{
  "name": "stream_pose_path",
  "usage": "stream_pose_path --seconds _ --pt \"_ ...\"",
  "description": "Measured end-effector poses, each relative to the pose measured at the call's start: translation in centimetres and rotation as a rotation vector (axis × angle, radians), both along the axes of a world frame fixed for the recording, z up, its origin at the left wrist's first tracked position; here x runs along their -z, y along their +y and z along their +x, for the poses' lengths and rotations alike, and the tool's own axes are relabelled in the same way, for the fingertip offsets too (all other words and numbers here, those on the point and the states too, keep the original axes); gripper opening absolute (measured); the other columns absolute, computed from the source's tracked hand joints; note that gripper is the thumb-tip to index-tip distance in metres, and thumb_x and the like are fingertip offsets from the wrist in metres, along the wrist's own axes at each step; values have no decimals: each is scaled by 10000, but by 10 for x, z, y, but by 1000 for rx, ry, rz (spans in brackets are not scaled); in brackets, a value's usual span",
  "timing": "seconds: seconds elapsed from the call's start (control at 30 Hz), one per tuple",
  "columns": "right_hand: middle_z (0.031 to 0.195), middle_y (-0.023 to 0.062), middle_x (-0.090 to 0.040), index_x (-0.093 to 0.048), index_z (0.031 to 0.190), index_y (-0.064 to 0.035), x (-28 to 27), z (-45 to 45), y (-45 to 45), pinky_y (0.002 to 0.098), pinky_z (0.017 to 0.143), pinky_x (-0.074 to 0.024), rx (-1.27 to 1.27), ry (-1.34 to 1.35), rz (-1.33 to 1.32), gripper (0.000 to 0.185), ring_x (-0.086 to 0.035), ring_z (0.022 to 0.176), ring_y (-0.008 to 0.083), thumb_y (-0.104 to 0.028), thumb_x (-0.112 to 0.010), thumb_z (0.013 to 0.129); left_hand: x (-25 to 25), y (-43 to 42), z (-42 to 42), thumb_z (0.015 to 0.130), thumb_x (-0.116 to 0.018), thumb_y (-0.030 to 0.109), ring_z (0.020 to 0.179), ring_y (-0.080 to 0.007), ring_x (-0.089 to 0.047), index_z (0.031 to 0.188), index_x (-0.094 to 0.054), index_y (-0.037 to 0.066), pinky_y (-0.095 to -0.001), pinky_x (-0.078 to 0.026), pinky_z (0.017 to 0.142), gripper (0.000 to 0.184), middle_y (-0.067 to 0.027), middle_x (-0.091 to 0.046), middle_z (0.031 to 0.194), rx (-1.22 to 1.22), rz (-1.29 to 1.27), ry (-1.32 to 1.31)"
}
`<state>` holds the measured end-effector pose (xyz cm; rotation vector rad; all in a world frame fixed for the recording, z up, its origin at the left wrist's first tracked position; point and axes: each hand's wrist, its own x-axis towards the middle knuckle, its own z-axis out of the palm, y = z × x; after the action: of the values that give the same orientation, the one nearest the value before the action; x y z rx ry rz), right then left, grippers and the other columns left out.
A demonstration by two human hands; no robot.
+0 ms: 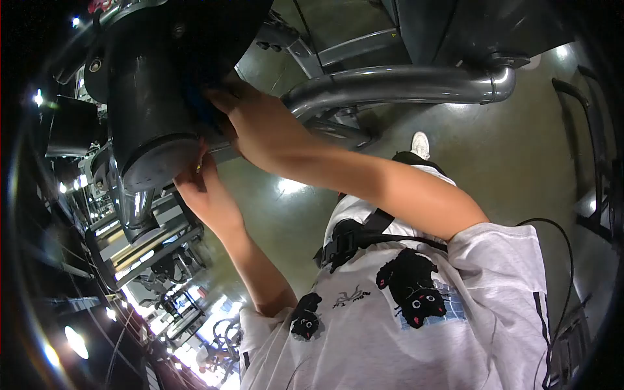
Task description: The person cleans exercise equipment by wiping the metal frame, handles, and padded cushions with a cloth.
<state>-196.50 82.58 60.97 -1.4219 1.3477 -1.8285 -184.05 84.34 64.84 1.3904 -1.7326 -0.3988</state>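
Note:
My right hand (244, 114) reaches in beside a thick black padded roller (146, 97) on a gym machine. Its fingers curl into shadow around a dark blue cloth (203, 107), of which little shows. Just below, my left hand (200, 185) is at the rim of the roller's round end cap (162, 162), with bent fingers partly hidden behind it. A tiny yellow and red spot shows between those fingers, too small to name. Black machine parts above my right hand are too dark to make out.
A thick grey metal tube (403, 88) of the machine frame curves across the top. Further gym equipment (172, 266) stands at the lower left, and a dark metal frame (588, 149) at the right. My white shoe (420, 144) is on the shiny floor (279, 214).

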Motion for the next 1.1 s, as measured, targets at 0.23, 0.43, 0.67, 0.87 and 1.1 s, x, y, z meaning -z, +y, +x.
stream_pose_path --seconds 0.23,0.43,0.67,0.87,1.1 --pt "1007 223 -625 -630 1066 4 -16 -54 30 426 827 -494 -553 259 489 334 -615 910 380 -116 -608 755 1 -1 7 918 -495 76 1011 -215 -605 1156 -542 -50 -337 -490 875 274 -154 -628 1108 -2 -26 -13" --pt "798 228 -646 -664 866 -20 8 -54 14 446 771 -517 -27 70 111 219 -637 816 386 -164 -580 723 1 3 15 915 -477 62 992 -197 -599 1094 -559 -30 -319 -472 869 217 -130 -638 1079 -44 -48 -28" --pt "1070 138 -574 -606 1148 -90 -19 -37 -22 400 829 -502 -33 296 -2 387 -585 990 330 -164 -646 771 2 16 10 883 -493 58 957 -169 -577 1035 -585 -18 -286 -421 875 193 -91 -631 1025 -72 -23 -43" --pt "1145 158 -504 -647 1073 -79 -6 -27 -23 394 850 -508 -124 267 67 330 -573 1017 325 -176 -656 758 5 24 17 878 -511 68 953 -176 -577 1021 -597 -8 -289 -421 868 183 -88 -627 1022 -101 18 -75" --pt "1192 172 -494 -660 1112 -111 -23 -40 -22 390 910 -481 -343 313 307 429 -547 1096 328 -266 -690 713 14 24 20 922 -474 80 1000 -198 -580 1077 -581 0 -327 -452 865 205 -109 -626 1048 -19 38 -141"
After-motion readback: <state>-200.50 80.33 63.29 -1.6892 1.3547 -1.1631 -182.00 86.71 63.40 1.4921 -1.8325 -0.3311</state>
